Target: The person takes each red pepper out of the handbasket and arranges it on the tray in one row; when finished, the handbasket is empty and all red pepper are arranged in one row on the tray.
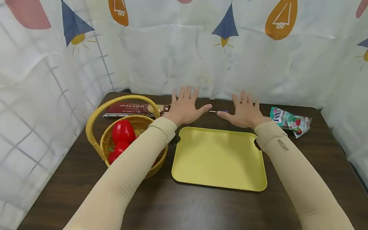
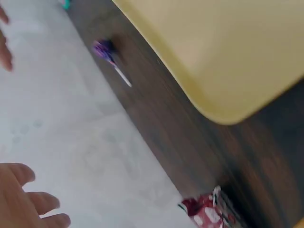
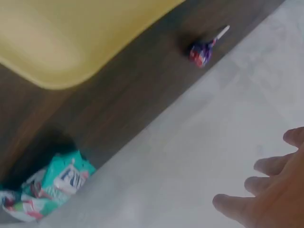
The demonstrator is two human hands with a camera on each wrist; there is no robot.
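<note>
Around the yellow tray (image 1: 222,158), as seen from the head, the left hand (image 1: 185,109) is held between ten and eleven o'clock, the right hand (image 1: 244,114) just past twelve, both spread wide. The lollipop (image 3: 200,53) is seen near twelve, the wicker basket (image 1: 141,124) at nine, the green packet (image 1: 291,123) at two.

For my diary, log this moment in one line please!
left hand: holds nothing; right hand: holds nothing; yellow rectangular tray: on dark brown table
</note>
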